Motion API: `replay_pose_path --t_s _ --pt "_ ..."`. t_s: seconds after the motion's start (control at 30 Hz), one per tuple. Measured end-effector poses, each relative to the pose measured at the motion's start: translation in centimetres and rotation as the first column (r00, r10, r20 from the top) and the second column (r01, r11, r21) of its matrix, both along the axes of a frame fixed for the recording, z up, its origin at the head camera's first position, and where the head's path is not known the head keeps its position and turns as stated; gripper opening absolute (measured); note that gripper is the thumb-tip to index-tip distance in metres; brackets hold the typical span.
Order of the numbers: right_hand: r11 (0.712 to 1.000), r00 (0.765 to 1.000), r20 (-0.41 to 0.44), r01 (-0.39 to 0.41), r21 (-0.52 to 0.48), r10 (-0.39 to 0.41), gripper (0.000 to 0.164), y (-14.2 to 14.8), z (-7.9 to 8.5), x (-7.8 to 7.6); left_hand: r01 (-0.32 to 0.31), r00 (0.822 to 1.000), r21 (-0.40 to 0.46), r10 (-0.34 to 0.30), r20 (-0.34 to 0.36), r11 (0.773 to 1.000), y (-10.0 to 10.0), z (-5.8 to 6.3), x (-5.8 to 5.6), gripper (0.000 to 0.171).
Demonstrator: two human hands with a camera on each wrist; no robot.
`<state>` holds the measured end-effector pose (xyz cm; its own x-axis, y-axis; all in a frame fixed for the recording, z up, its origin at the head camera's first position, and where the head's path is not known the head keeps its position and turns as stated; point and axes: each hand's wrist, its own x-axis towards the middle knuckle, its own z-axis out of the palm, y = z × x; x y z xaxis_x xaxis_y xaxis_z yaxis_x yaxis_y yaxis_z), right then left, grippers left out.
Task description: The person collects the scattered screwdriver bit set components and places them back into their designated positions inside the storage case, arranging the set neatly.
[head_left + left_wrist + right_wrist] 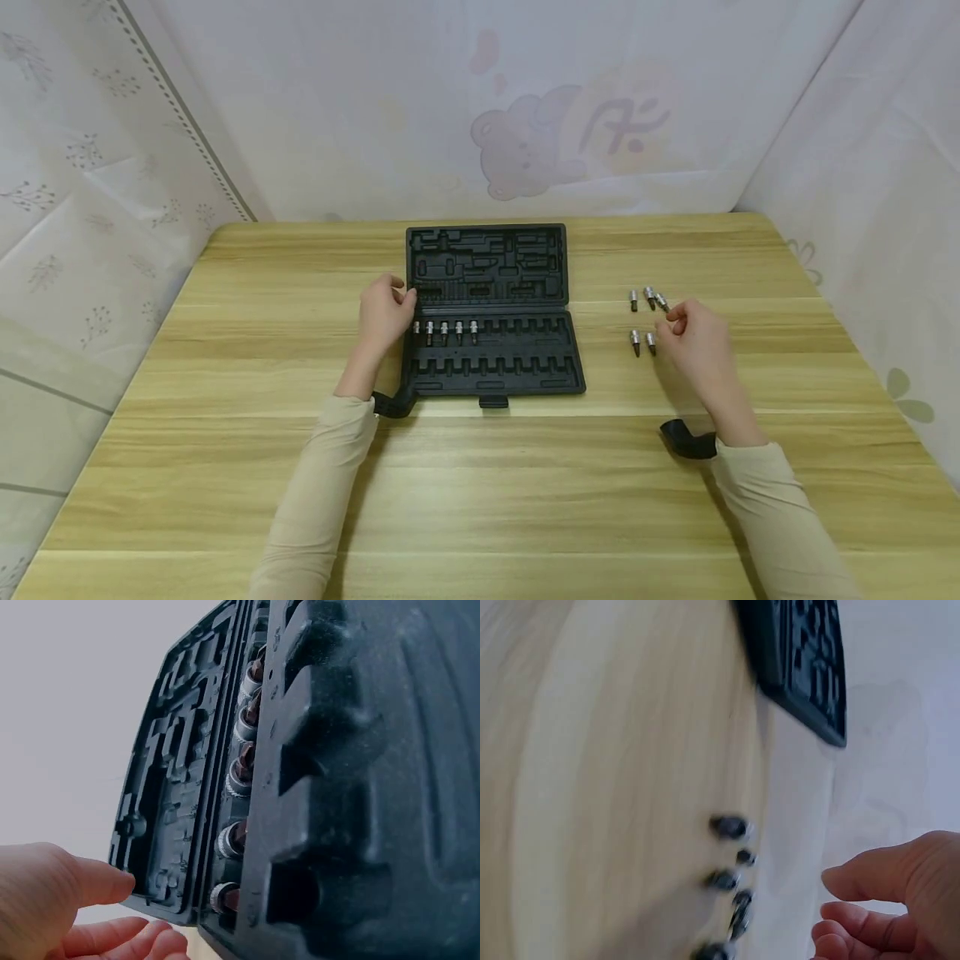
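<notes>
Where you look down from the head, one black case (517, 348) lies unfolded on the table (487, 483), its single lid (486, 273) laid back on the far side, which likely leaves the slots within reach of both hands. Five seated bits (445, 332) fill the left end of the far slot row, silver ends away from you; the moulded slots presumably keep them upright to the row and evenly spaced. Your left hand (385, 312) is at the case's left edge, perhaps to steady it. To the right, five loose bits (636, 340) show on the table, three in a farther group and two nearer; your right hand (701, 340) is right beside them, its fingers bent towards the bits.

From the left wrist, you again count five seated bits along the hinge side. Your left thumb and fingers are parted and loosely bent, with nothing between them; you can't tell whether they touch the lid.

From the right wrist, the blur shows what look like six loose bits, so one may be hidden from the head view. Your right thumb and fingers stand apart, with no bit visible between them.
</notes>
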<state>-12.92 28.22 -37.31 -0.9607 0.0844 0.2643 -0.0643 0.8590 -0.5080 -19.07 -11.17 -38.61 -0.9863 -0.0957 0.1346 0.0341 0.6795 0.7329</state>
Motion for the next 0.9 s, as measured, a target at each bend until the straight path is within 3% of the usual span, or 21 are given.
replay_pose_path --t_s 0.47,0.9 --pt "0.995 0.978 0.198 0.038 0.096 -0.056 0.025 3.1 -1.0 0.4 -0.035 0.990 0.166 0.012 0.140 0.986 -0.4 -0.5 -0.8 0.027" --pt "0.990 0.955 0.291 0.013 0.143 -0.055 0.029 3.3 -1.2 -0.1 -0.078 0.991 0.161 0.059 0.121 0.984 -0.6 -1.0 -1.3 0.019"
